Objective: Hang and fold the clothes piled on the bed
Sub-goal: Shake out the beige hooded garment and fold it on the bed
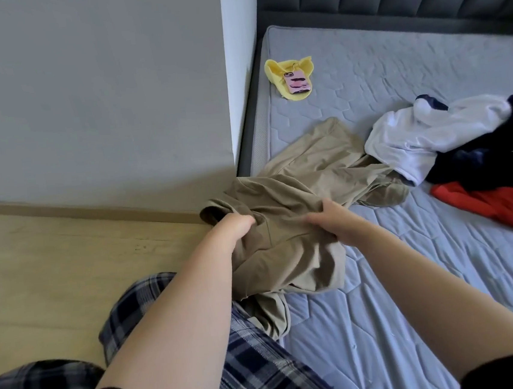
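Both fists are bunching the tan garment (296,196): my left hand (236,224) is gripping a fold by an open hem, and my right hand (329,218) is clutching cloth just beside it. It is draping over the mattress (416,304) edge, its far end touching the white garment (415,135). I am judging it best to find the seams and spread it flat before folding.

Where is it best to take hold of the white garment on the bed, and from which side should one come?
Grip the white garment at its near-left edge, coming from the left. That edge lies free on top of the beige garment, while its right side is bunched against the dark navy garment, so a pull there would probably drag both.
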Demonstrator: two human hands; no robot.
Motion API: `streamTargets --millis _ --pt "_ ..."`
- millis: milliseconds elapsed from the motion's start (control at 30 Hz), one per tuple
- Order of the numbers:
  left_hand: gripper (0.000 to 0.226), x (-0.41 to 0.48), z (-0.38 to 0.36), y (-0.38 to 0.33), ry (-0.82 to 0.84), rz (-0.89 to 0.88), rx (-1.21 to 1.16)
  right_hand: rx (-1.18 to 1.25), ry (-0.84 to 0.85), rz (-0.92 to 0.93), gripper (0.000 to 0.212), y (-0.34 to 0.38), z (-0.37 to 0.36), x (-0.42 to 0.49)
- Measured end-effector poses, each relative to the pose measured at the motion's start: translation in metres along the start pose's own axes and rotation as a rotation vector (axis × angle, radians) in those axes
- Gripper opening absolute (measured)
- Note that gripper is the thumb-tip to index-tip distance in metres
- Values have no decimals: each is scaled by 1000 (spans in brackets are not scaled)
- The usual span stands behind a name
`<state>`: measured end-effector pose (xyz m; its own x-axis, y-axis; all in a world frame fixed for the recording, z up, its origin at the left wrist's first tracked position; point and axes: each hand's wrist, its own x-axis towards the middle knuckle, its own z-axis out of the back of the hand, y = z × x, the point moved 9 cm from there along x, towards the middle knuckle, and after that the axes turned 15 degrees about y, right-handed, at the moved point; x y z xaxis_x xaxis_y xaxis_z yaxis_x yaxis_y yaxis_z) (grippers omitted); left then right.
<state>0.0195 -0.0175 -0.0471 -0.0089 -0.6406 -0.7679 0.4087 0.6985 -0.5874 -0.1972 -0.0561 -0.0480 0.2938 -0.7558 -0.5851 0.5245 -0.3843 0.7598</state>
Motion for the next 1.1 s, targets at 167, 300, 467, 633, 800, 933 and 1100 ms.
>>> streamTargets --millis 167,300,467,633,800,933,1100 --pt "43 -9 41 -4 -404 -85 103 -344 292 184 52 15 -47 -16" --pt "55 -3 41 -8 -318 -175 -55 338 714 271 39 27 -74 -31" --pt "90 11 -7 -8 34 -95 -33 -383 -173 237 53 40 1 3" --pt "98 26 -26 2 54 -60 137 -907 -10 1 89 19 -8 49" --pt "91 36 -25 14 60 -21 290 -923 32 22 64 4 -24 62" --pt "36 36 -12 4 -98 -143 282 -835 -20 4 15 -3 -21 61" --pt "37 11 18 -15 -298 -381 -146 -496 -71 41 20 0 -6 46"
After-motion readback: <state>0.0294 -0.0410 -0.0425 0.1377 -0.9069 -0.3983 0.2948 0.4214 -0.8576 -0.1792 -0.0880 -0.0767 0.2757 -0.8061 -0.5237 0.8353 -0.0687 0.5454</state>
